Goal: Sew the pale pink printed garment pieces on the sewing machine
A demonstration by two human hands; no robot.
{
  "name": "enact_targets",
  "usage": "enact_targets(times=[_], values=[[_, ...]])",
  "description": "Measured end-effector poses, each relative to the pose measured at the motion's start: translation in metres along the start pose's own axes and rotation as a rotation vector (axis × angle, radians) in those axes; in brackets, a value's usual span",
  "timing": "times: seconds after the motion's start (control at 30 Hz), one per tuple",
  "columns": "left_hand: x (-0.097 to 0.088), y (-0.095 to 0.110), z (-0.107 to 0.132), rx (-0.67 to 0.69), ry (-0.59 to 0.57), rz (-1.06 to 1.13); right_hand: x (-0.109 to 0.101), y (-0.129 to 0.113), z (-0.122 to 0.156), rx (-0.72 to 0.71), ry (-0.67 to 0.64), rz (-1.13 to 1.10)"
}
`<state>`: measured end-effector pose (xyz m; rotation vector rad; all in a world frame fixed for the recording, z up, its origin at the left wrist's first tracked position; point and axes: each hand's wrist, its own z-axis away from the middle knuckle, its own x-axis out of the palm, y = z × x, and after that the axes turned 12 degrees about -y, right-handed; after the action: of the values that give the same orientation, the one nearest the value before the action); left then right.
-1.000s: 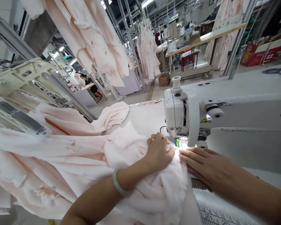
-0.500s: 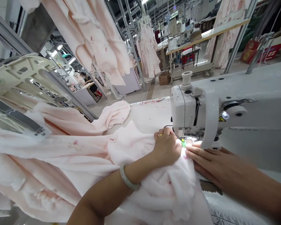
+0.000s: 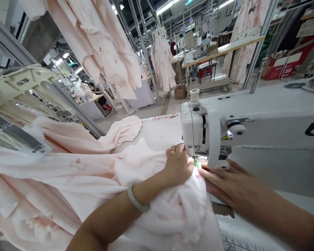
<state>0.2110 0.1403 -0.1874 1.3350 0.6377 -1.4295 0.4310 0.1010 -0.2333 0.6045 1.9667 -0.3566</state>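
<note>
L hand (image 3: 178, 166), fingers bunching pink fabric (image 3: 170, 212), R hand (image 3: 232, 184), fingers flat on it, beside sewing machine (image 3: 199, 122)

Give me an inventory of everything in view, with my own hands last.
sewing machine: one, white, right of centre, above the garment
sewing table: one, white, beneath the machine
pale pink garment: one, pale pink, bunched across the table
hanging garments: several, pale pink, overhead and farther back
plastic frame: one, cream, at left
cardboard box: one, brown, on the far floor
carton: one, red, far right
co-worker: one, dark clothing, far left
bangle: one, pale green, on the left wrist
left hand: one, curled on the garment
right hand: one, flat, on the garment
</note>
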Motion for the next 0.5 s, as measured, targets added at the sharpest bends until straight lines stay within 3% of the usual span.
enact_targets(times=[0.3,0.4,0.5], values=[[-0.01,-0.003,-0.006,-0.008,-0.055,-0.029,-0.006,0.008,0.001,-0.029,-0.023,-0.054],[-0.02,-0.004,0.018,0.025,-0.012,-0.021,-0.019,0.003,0.0,-0.185,-0.055,-0.123],[-0.023,-0.001,0.066,0.239,0.037,-0.043,-0.029,-0.015,0.002,-0.359,-0.098,-0.149]])
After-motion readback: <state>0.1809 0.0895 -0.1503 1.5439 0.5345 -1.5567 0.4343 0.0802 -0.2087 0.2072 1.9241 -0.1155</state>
